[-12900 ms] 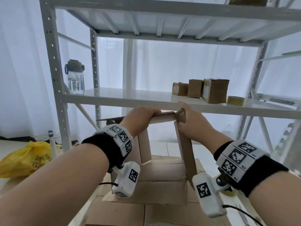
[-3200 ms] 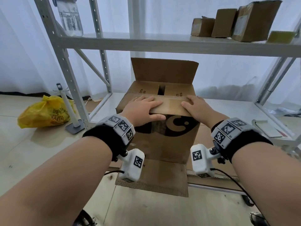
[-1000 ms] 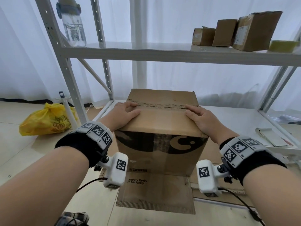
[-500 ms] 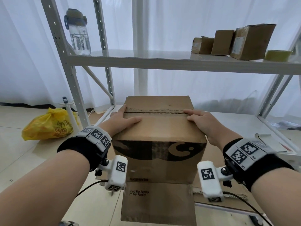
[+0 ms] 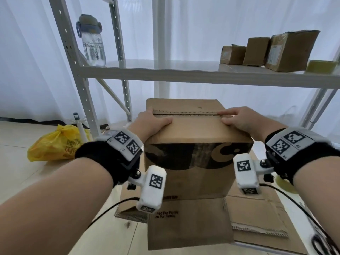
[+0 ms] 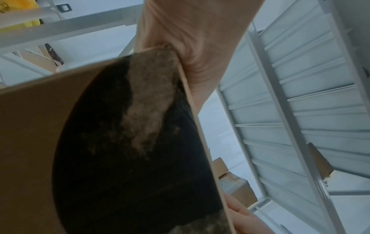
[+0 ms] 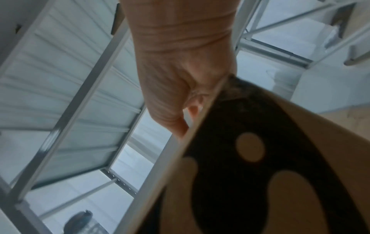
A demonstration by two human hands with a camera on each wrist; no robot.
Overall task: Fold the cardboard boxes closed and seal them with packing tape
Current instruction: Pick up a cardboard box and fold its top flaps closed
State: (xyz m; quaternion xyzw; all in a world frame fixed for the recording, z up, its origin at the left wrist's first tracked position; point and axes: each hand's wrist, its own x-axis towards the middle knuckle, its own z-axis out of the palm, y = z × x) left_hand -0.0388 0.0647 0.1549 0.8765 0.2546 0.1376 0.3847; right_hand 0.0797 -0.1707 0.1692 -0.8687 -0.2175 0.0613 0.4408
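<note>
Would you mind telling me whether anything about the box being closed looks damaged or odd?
The cardboard box has a scuffed, torn patch across the black print on its front. Its top seam shows no tape.

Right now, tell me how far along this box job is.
Done: the top flaps of the big box are folded shut and meet at a seam. In hand: the left hand and right hand press the flaps down at each end. Left: no tape on the seam; the tape roll sits on the shelf.
</note>
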